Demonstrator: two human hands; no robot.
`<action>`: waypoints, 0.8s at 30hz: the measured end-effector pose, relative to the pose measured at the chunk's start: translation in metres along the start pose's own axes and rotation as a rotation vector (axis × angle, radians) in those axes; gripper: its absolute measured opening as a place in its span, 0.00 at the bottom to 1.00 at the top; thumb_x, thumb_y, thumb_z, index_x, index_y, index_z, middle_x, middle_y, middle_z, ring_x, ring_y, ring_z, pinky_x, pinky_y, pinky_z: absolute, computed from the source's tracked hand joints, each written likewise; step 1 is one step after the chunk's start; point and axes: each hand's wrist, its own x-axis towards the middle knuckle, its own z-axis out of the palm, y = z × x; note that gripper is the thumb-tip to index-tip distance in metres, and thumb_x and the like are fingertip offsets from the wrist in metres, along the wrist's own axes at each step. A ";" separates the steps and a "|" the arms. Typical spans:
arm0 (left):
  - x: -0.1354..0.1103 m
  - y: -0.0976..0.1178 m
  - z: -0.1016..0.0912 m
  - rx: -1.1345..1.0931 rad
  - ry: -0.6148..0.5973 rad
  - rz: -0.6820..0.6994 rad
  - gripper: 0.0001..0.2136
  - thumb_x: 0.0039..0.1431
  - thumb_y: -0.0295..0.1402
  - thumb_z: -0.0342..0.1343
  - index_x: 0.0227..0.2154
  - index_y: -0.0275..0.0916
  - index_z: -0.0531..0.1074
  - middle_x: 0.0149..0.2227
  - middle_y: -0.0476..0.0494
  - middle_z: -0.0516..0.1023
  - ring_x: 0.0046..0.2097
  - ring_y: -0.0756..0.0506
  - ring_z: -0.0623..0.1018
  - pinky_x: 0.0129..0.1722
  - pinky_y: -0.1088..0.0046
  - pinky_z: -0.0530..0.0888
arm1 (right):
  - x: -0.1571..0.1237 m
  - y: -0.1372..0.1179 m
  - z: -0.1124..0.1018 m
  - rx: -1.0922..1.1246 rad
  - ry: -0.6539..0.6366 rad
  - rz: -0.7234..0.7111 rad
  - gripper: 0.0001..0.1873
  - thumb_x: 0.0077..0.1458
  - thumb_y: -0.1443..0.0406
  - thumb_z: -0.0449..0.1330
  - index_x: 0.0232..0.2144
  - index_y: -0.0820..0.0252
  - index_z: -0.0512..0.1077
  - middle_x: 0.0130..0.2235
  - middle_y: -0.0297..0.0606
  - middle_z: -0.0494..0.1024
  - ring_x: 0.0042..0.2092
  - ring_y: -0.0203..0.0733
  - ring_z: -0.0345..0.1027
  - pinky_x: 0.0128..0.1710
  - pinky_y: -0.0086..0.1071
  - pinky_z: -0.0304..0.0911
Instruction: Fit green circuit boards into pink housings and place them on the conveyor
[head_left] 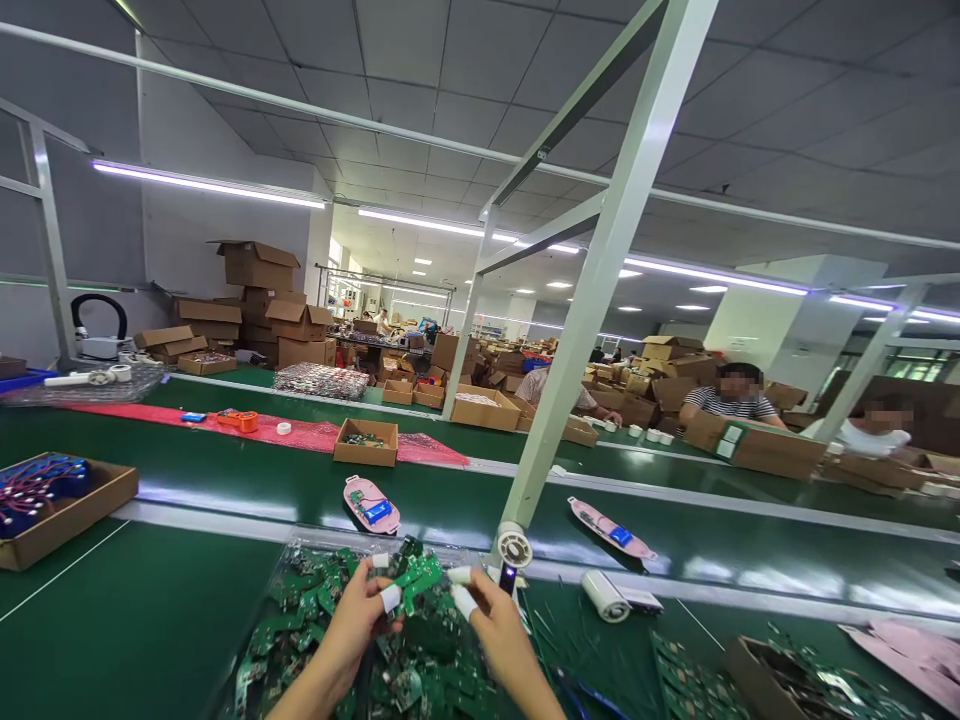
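Note:
My left hand and my right hand both pinch one small green circuit board between taped fingertips, held just above a clear tray heaped with several green circuit boards. The left hand grips the board's left end, the right hand its right end. Both wrists rise from the bottom edge of the view.
A green conveyor belt carries two pink housings with blue batteries. A cardboard box of wired parts sits at left, a small box beyond. A white frame post rises ahead. People sit at right behind cartons.

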 end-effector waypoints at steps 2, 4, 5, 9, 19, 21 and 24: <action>0.000 -0.003 0.004 0.012 -0.016 -0.028 0.25 0.37 0.37 0.66 0.41 0.43 0.65 0.24 0.59 0.68 0.22 0.52 0.72 0.22 0.75 0.68 | -0.002 -0.004 0.002 0.010 -0.001 0.025 0.13 0.47 0.59 0.56 0.32 0.61 0.74 0.31 0.39 0.76 0.35 0.46 0.68 0.39 0.37 0.62; 0.000 -0.006 0.007 0.046 -0.023 -0.053 0.24 0.38 0.35 0.64 0.41 0.42 0.64 0.25 0.59 0.69 0.21 0.52 0.73 0.22 0.75 0.69 | -0.002 -0.006 0.000 0.016 0.046 0.050 0.15 0.48 0.58 0.53 0.33 0.61 0.73 0.34 0.41 0.76 0.38 0.48 0.67 0.42 0.38 0.60; 0.000 -0.007 0.008 0.071 -0.025 -0.055 0.24 0.38 0.34 0.64 0.40 0.42 0.64 0.24 0.59 0.68 0.20 0.52 0.72 0.22 0.74 0.69 | -0.002 -0.006 -0.002 0.017 0.068 0.062 0.16 0.48 0.58 0.52 0.34 0.61 0.72 0.35 0.42 0.76 0.39 0.48 0.66 0.43 0.38 0.59; -0.008 -0.003 0.012 0.164 -0.085 0.005 0.19 0.36 0.36 0.64 0.34 0.38 0.68 0.24 0.54 0.70 0.23 0.50 0.70 0.22 0.72 0.69 | -0.008 -0.010 -0.004 0.019 0.032 0.102 0.13 0.46 0.55 0.57 0.24 0.59 0.71 0.27 0.37 0.72 0.34 0.46 0.63 0.36 0.35 0.56; -0.047 0.046 0.001 0.292 -0.163 0.138 0.05 0.37 0.30 0.64 0.20 0.35 0.74 0.21 0.52 0.71 0.29 0.49 0.66 0.32 0.73 0.61 | -0.018 -0.042 0.020 0.237 -0.280 0.129 0.19 0.46 0.54 0.63 0.15 0.62 0.73 0.18 0.31 0.69 0.25 0.35 0.59 0.29 0.29 0.53; -0.050 0.050 -0.008 0.278 -0.140 0.120 0.06 0.36 0.31 0.66 0.19 0.35 0.75 0.21 0.52 0.71 0.28 0.50 0.65 0.31 0.74 0.60 | -0.019 -0.047 0.027 0.288 -0.325 0.124 0.21 0.46 0.54 0.64 0.12 0.62 0.72 0.17 0.32 0.69 0.25 0.35 0.60 0.29 0.29 0.54; -0.055 0.052 -0.022 0.207 -0.106 0.061 0.10 0.34 0.33 0.69 0.17 0.35 0.74 0.20 0.52 0.71 0.26 0.52 0.65 0.29 0.76 0.59 | -0.020 -0.052 0.041 0.386 -0.359 0.101 0.22 0.47 0.54 0.64 0.11 0.61 0.71 0.17 0.32 0.69 0.25 0.34 0.62 0.31 0.30 0.57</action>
